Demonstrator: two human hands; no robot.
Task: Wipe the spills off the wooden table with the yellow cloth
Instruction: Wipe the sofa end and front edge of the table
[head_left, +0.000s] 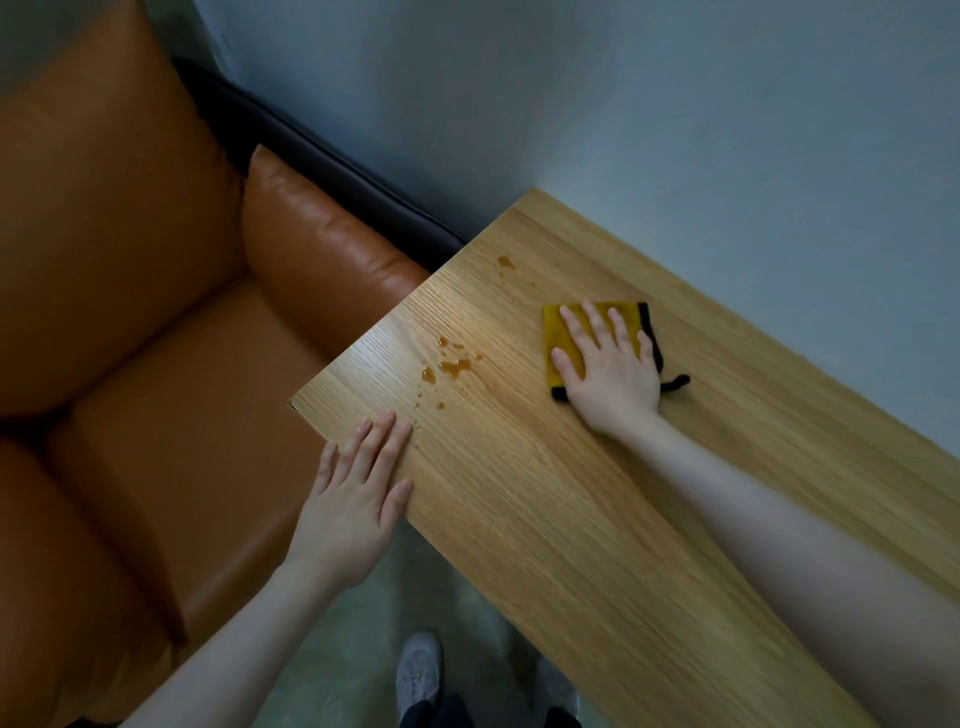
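A folded yellow cloth (558, 332) with a black edge lies flat on the wooden table (545, 493). My right hand (610, 371) presses down on it, fingers spread and flat. An amber spill (451, 368) of drops and a small puddle sits to the left of the cloth, near the table's left end. A smaller amber spot (506, 262) lies farther back by the far corner. My left hand (356, 493) rests flat on the table's near edge, fingers together, holding nothing, just below the main spill.
An orange leather sofa (145, 312) stands against the table's left end. A grey wall (675, 104) runs behind the table. My grey shoe (418, 670) is on the floor below the near edge.
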